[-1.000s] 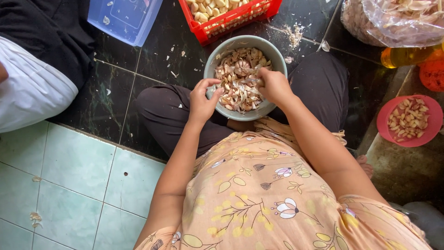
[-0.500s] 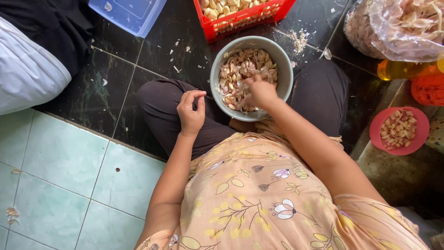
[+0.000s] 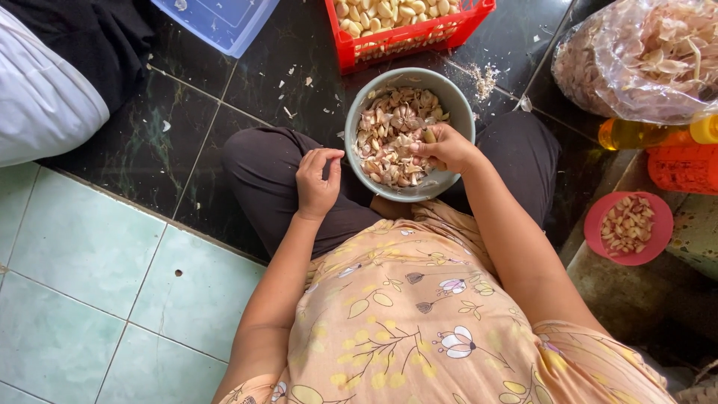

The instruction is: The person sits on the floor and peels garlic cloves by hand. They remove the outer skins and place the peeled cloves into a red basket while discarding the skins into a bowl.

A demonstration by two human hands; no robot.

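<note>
A grey bowl point(image 3: 456, 97) full of unpeeled garlic cloves point(image 3: 389, 135) rests on my crossed legs. My right hand point(image 3: 445, 148) sits over the bowl's near right side, fingers closed on one garlic clove point(image 3: 429, 136). My left hand point(image 3: 317, 182) hovers just left of the bowl above my thigh, fingers curled inward, nothing seen in it.
A red crate point(image 3: 407, 30) of peeled cloves stands beyond the bowl. A blue lid point(image 3: 217, 19) lies at top left. A plastic bag point(image 3: 643, 60) of garlic skins, a yellow bottle point(image 3: 636, 133) and a red dish point(image 3: 628, 228) of cloves sit on the right. Another person's clothing point(image 3: 45, 97) is at left.
My left hand has drawn back from the bowl's rim to my thigh. My right hand moved within the bowl and picked up a clove. The view shifted slightly.
</note>
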